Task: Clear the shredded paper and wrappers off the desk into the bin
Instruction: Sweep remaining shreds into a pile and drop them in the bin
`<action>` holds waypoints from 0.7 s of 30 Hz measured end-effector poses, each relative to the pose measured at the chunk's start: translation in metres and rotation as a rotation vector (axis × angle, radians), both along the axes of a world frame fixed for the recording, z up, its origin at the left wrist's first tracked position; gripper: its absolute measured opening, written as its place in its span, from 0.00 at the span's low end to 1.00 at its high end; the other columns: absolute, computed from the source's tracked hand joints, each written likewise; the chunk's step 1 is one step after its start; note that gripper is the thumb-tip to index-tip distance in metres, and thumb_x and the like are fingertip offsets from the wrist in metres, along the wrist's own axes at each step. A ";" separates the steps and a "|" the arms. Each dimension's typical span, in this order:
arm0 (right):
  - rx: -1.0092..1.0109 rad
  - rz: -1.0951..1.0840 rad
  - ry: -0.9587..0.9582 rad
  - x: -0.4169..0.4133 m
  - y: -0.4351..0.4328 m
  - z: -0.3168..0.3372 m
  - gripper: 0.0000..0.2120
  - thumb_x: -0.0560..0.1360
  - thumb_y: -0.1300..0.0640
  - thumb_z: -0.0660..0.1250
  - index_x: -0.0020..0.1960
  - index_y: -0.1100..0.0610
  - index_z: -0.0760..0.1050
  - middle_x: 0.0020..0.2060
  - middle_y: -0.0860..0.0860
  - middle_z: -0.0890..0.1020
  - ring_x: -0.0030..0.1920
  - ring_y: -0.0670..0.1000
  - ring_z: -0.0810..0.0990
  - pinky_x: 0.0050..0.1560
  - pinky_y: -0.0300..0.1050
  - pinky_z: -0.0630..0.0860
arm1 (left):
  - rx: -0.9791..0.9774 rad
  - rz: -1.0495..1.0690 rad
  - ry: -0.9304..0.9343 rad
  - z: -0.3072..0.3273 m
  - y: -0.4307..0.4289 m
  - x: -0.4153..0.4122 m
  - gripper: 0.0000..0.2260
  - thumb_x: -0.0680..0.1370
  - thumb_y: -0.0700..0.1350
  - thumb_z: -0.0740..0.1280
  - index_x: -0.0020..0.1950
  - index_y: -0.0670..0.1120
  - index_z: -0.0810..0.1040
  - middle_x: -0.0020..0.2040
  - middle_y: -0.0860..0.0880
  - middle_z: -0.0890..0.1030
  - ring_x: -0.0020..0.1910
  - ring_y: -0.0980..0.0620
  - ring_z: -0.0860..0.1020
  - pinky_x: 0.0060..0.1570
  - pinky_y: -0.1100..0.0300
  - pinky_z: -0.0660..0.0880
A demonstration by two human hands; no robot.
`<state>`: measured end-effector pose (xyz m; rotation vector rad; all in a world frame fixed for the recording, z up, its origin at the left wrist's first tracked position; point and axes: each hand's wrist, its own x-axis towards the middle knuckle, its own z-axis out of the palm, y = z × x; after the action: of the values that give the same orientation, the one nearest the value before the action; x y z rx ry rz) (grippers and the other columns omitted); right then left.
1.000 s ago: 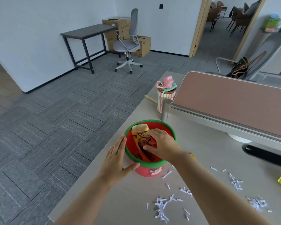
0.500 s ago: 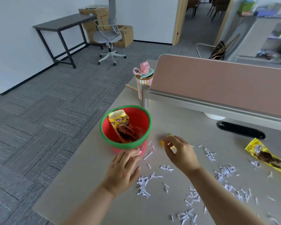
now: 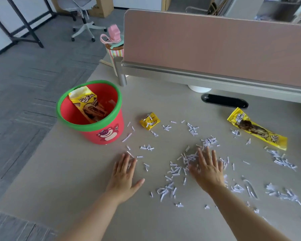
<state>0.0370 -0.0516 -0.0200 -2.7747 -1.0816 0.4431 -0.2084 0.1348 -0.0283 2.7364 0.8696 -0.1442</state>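
Note:
A red bin (image 3: 104, 134) with a green rim stands at the desk's left side, and a yellow snack wrapper (image 3: 89, 103) leans inside it. White shredded paper (image 3: 174, 171) is scattered across the desk in front of me. A small crumpled yellow wrapper (image 3: 149, 121) lies just right of the bin. A long yellow wrapper (image 3: 255, 128) lies farther right. My left hand (image 3: 124, 174) lies flat on the desk below the bin, fingers straight. My right hand (image 3: 208, 168) lies flat on a heap of shreds, fingers spread.
A pink desk divider (image 3: 215, 44) on a grey rail closes off the back. A striped cup with a pink lid (image 3: 114, 44) stands at its left end. A black cable slot (image 3: 224, 100) sits under the rail. The desk edge (image 3: 47, 136) drops to carpet on the left.
My right hand came out of the bin, left the small yellow wrapper beside it, and now lies flat on the shreds. My left hand slid off the bin down onto the desk.

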 end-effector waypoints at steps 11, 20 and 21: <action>0.382 0.171 0.074 -0.018 -0.041 0.007 0.30 0.76 0.37 0.48 0.70 0.55 0.60 0.71 0.54 0.62 0.71 0.55 0.60 0.67 0.57 0.61 | 0.105 -0.335 -0.059 -0.005 -0.052 0.039 0.46 0.67 0.71 0.56 0.74 0.42 0.50 0.76 0.47 0.44 0.73 0.44 0.47 0.66 0.39 0.48; 0.034 -0.594 -0.010 0.002 -0.161 -0.002 0.33 0.75 0.41 0.56 0.74 0.50 0.48 0.75 0.51 0.45 0.73 0.56 0.39 0.70 0.64 0.42 | 0.029 -0.231 0.072 -0.007 -0.050 0.053 0.48 0.65 0.77 0.46 0.75 0.46 0.50 0.74 0.43 0.52 0.72 0.42 0.45 0.60 0.32 0.53; 0.019 -0.597 -0.002 -0.002 -0.164 -0.004 0.33 0.75 0.41 0.55 0.74 0.51 0.47 0.75 0.51 0.44 0.73 0.56 0.39 0.71 0.63 0.41 | 0.033 -0.255 0.064 -0.007 -0.058 0.061 0.47 0.66 0.77 0.45 0.75 0.46 0.48 0.74 0.42 0.53 0.72 0.42 0.45 0.62 0.34 0.52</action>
<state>0.0348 -0.2151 -0.0238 -2.8847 -0.2158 0.3427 -0.1479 0.0767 -0.0356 2.8776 0.5385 -0.2701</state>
